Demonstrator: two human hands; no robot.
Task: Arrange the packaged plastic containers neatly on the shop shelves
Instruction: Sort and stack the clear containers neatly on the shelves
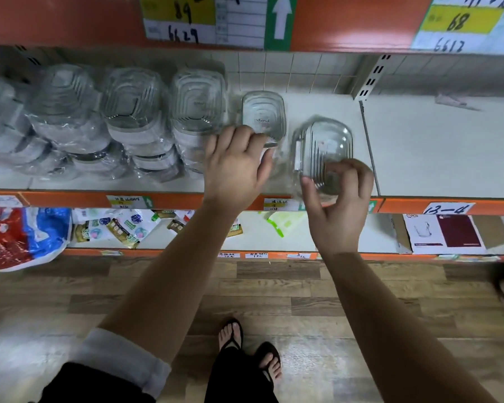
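Note:
Clear plastic containers wrapped in film stand in a row on the white middle shelf (434, 158). One small pack (264, 114) stands upright just right of the row, and my left hand (236, 167) holds its lower left side with curled fingers. A second pack (322, 146) leans tilted to its right, near the shelf's front edge. My right hand (338, 205) pinches its lower end between thumb and fingers. Larger stacked packs (134, 112) fill the shelf's left half.
An orange shelf edge (448, 205) with price labels runs along the front. A metal upright (370, 80) divides the bays. Below lie sachets (120, 225), a red and blue bag (18, 234) and a boxed item (445, 234). Wooden floor and my sandalled feet (250, 350) show underneath.

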